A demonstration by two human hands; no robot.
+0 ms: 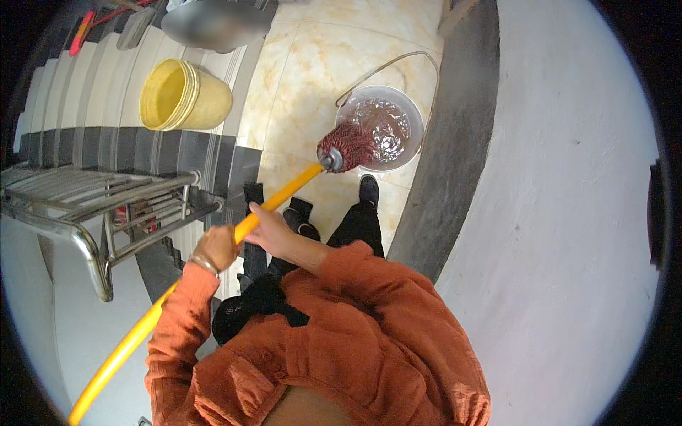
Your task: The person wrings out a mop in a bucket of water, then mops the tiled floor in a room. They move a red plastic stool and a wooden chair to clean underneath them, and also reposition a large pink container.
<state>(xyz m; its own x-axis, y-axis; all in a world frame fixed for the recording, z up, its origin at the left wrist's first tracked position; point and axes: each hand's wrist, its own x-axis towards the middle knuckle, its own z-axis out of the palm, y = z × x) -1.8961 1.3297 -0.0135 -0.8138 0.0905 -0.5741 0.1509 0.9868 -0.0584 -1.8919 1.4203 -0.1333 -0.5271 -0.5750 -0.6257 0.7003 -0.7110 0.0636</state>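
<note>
A mop with a long yellow handle (128,348) and a dark red, stringy head (348,145) slants across the view. My left hand (217,247) is wrapped round the handle, a bangle at its wrist. Farther up the same handle, my right hand (270,231) grips it too, its fingers partly hidden behind the pole. The mop head hangs over the near left rim of a round bucket (414,117), some strands reaching inside. Water (391,131) glints and ripples in the bucket, whose wire handle (387,65) leans toward the far side.
A yellow bucket (213,96) lies tipped by the striped stairs (74,96) at the left. Below it stands a metal rack (149,202). A white wall (568,177) with a dark base band (455,156) runs along the right. My shoe (369,188) is close to the water bucket.
</note>
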